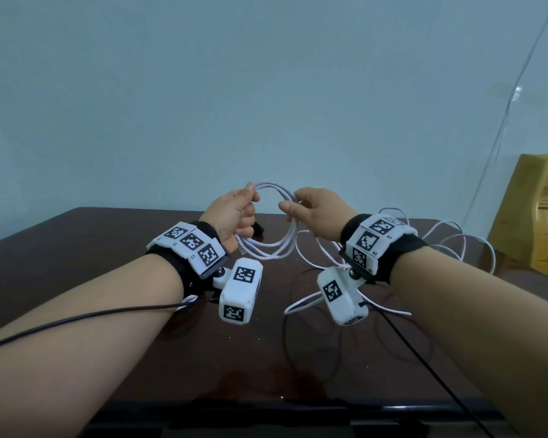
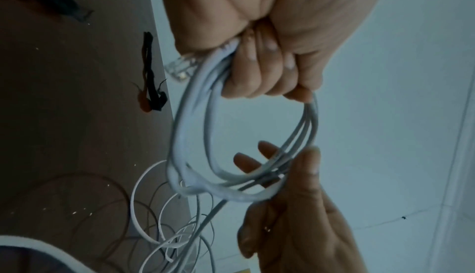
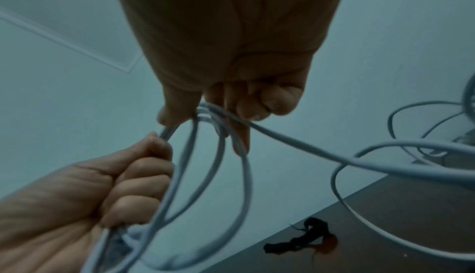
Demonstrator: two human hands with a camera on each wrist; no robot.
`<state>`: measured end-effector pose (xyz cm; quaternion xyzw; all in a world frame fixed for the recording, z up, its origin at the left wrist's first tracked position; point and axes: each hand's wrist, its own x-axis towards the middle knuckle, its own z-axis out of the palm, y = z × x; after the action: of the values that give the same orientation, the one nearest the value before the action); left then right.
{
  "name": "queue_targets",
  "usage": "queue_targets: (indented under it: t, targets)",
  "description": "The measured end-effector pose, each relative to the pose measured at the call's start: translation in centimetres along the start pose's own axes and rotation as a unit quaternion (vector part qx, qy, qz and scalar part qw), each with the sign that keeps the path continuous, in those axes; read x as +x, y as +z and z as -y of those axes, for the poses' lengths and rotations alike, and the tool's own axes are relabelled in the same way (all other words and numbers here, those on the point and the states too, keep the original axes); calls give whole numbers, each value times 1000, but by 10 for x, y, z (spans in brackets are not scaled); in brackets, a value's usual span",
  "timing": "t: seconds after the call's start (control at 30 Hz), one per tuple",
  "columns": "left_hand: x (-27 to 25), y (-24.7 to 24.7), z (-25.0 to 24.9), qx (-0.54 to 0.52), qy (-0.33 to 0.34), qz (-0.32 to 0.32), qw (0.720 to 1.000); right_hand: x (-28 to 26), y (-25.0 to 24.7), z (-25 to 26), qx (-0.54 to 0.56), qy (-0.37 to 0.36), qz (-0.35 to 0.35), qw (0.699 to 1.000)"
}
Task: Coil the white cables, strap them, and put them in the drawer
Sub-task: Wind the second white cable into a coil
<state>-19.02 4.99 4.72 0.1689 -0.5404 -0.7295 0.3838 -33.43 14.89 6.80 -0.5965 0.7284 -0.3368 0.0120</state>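
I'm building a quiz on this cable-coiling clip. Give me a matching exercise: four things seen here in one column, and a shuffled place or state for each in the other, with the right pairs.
Things:
1. coil of white cable
2. black strap
3. loose white cable
4. wooden chair

Places or states:
A. lying on the dark table, untouched
B. standing at the table's right end
C. held up between the left hand and the right hand
D. trailing in loops over the table's right side

Pairs: 1-C, 2-A, 3-D, 4-B
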Motion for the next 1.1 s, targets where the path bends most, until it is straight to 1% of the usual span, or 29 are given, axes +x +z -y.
queue_targets:
  t: [0.1,0.17,0.2,0.27,0.3,0.33,0.43,0.53,0.63,0.73,0.77,0.8,0.87,0.93,1.0,1.1]
  targets:
    - [5,-10,-4,-39,10,-49,998,-8,-2,-13,-63,33,40,997]
    - [8,-19,-7,-68,16,-83,994,-13,-3,-28,-134,61,78,986]
    - [10,-24,-8,-81,17,-96,992,-15,-2,-35,-184,73,97,975]
    - [11,-31,-11,-98,18,-111,989,-18,0,-47,-289,84,129,945]
    - [11,-33,-11,-105,16,-116,988,-20,1,-51,-330,81,132,931]
    - [11,-35,-11,-112,13,-121,986,-21,2,-55,-359,75,123,922]
    - [10,-44,-12,-131,-2,-131,983,-23,2,-64,-397,52,49,915]
    - [9,-55,-12,-136,-13,-141,981,-25,-5,-72,-419,60,5,906]
    - [9,-61,-12,-133,-10,-155,979,-21,-14,-72,-438,85,10,895]
    - [8,-59,-9,-139,-2,-174,975,-15,-19,-63,-404,149,30,902]
    - [9,-57,-8,-132,2,-184,974,-14,-19,-60,-400,152,21,904]
    - [10,-55,-6,-120,5,-195,973,-14,-19,-56,-402,141,5,905]
    - [12,-48,-3,-93,12,-215,972,-16,-16,-48,-424,84,-45,900]
    - [14,-41,-2,-75,22,-221,972,-19,-10,-38,-443,31,-77,893]
    - [14,-34,-3,-56,33,-218,974,-18,-4,-29,-446,-2,-90,891]
    - [13,-27,-6,-27,57,-209,976,-14,4,-22,-427,-37,-101,898]
